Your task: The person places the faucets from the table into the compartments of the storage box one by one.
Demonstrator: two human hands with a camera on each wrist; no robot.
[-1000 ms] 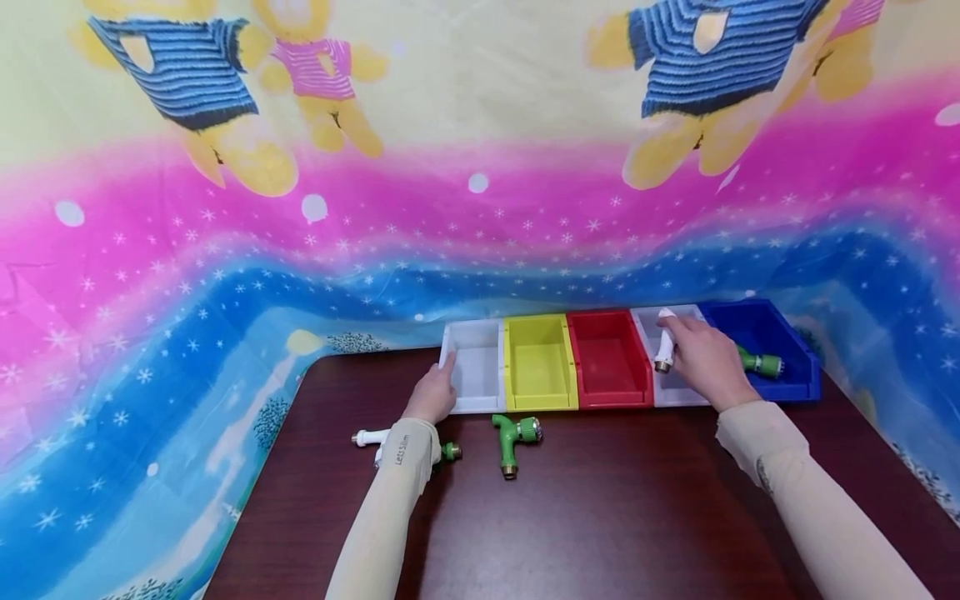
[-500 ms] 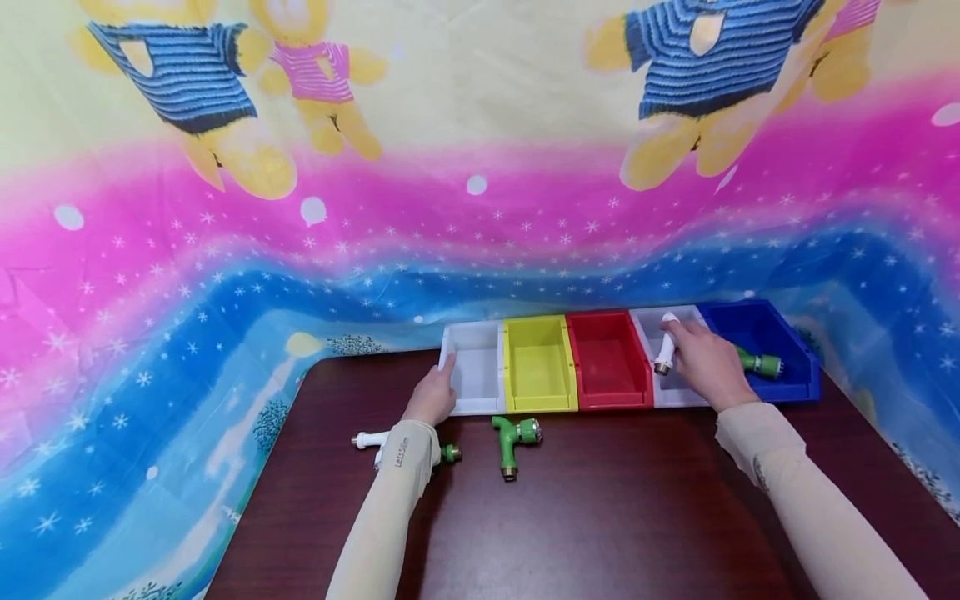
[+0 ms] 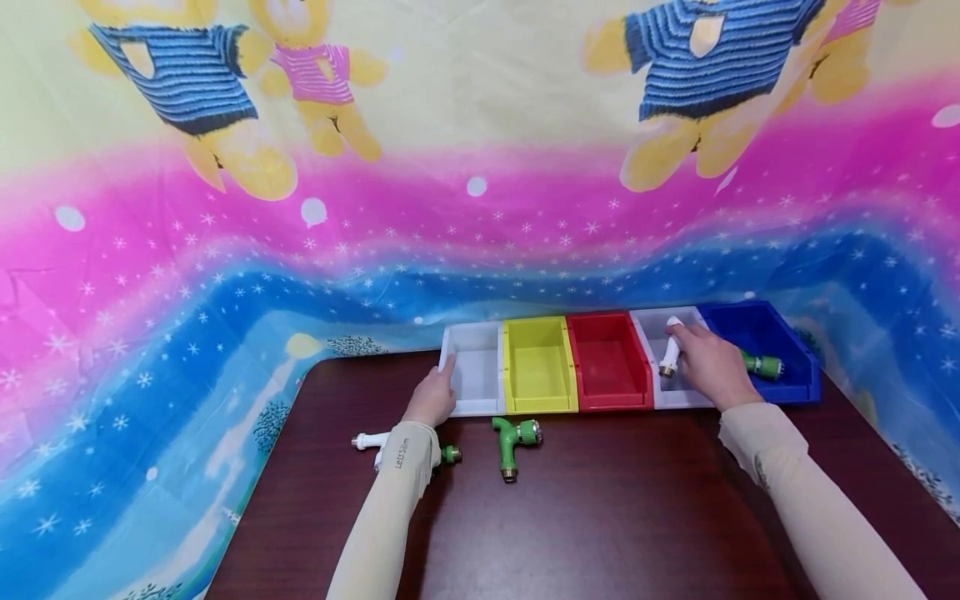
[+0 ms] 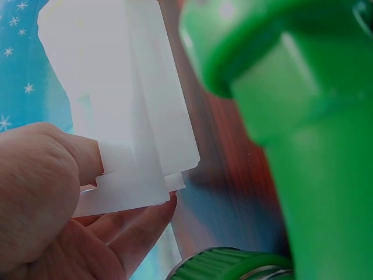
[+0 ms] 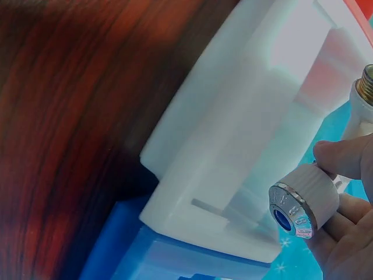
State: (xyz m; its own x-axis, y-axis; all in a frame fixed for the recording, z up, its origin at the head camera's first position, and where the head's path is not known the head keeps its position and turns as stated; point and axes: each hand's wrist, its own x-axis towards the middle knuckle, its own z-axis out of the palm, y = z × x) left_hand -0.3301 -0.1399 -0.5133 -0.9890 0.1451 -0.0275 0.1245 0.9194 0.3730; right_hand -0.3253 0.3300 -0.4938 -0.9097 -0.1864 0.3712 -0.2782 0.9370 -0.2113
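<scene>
My left hand point(image 3: 432, 396) grips the wall of the leftmost white bin point(image 3: 477, 371). In the left wrist view its thumb and fingers lie on opposite sides of the white plastic point(image 4: 125, 192). My right hand point(image 3: 716, 367) holds a white tap point(image 3: 671, 346) with a brass threaded end over the second white bin point(image 3: 678, 397). The right wrist view shows the tap's round knob point(image 5: 306, 201) between thumb and fingers. A green tap point(image 3: 765, 365) lies in the blue bin point(image 3: 806, 387), partly behind that hand.
Between the white bins stand a yellow bin point(image 3: 540, 367) and a red bin point(image 3: 609, 362). On the brown table point(image 3: 600, 517) lie a green tap point(image 3: 508, 446), another white tap point(image 3: 369, 439) and a green piece point(image 3: 452, 453), the last two partly hidden by the left sleeve.
My right hand has shifted slightly to the right and down with the white tap. The left hand keeps its place on the white bin.
</scene>
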